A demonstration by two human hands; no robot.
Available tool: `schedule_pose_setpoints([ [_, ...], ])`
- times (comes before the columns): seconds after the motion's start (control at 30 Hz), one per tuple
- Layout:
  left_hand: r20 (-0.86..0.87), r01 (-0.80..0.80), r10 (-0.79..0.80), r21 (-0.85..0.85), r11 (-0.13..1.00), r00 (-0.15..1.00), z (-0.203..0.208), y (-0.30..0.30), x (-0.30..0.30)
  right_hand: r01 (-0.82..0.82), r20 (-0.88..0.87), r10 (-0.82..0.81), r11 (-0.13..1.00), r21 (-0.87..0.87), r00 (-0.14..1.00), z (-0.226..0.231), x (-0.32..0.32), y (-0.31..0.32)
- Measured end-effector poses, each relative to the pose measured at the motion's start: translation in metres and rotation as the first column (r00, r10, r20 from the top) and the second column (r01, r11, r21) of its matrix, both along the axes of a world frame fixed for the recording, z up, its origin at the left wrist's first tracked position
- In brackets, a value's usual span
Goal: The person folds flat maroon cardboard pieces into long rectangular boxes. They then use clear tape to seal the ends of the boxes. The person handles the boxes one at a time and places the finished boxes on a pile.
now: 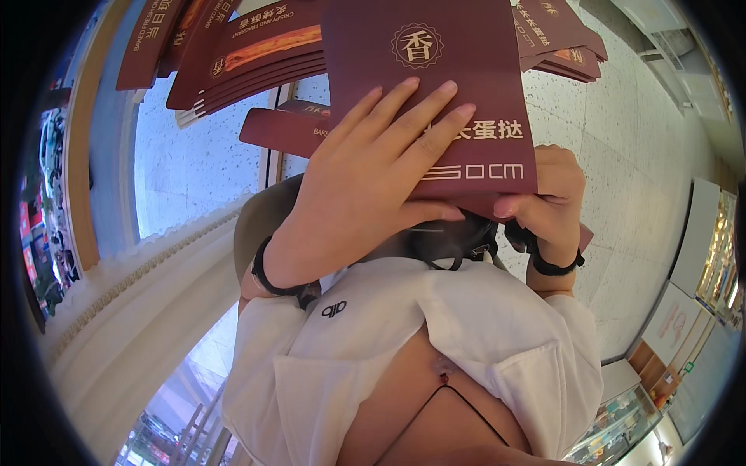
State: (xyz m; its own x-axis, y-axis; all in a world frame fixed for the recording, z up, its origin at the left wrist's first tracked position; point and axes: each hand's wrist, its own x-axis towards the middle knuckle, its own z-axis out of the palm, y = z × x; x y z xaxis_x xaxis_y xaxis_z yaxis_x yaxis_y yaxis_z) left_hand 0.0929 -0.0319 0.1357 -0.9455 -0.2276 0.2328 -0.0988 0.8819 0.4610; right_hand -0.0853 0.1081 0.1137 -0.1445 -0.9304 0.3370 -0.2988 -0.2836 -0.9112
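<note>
A maroon cardboard box (423,97) with pale printed lettering and a round emblem lies before me, its near end close to my chest. My left hand (381,155) rests flat on its top face, fingers spread, the thumb along the near edge. At the near right corner my right hand (548,186) is closed, with the thumb and bent fingers gripping the edge of the box. The underside of the box is hidden. Left of it, a maroon cardboard flap (287,132) sticks out, partly covered by my left hand.
Flat maroon cartons are stacked at the far left (249,58), with more at the far right (559,46). A white ruffled curtain (155,272) hangs on the left. Pale speckled flooring (622,194) spreads out on the right, toward lit display shelves (715,256).
</note>
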Motion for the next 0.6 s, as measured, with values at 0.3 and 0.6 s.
schedule_pose_setpoints([
  [0.3,-0.016,0.091,-0.093,-0.103,0.991,0.996,-0.006,-0.001,0.001,0.020,-0.109,-0.028,0.997,-0.074,0.994,-0.005,0.001,0.001],
  [0.6,-0.082,0.079,-0.088,-0.103,0.991,0.993,-0.017,-0.006,0.002,0.192,-0.445,-0.152,0.980,0.047,0.883,0.022,0.000,0.015],
])
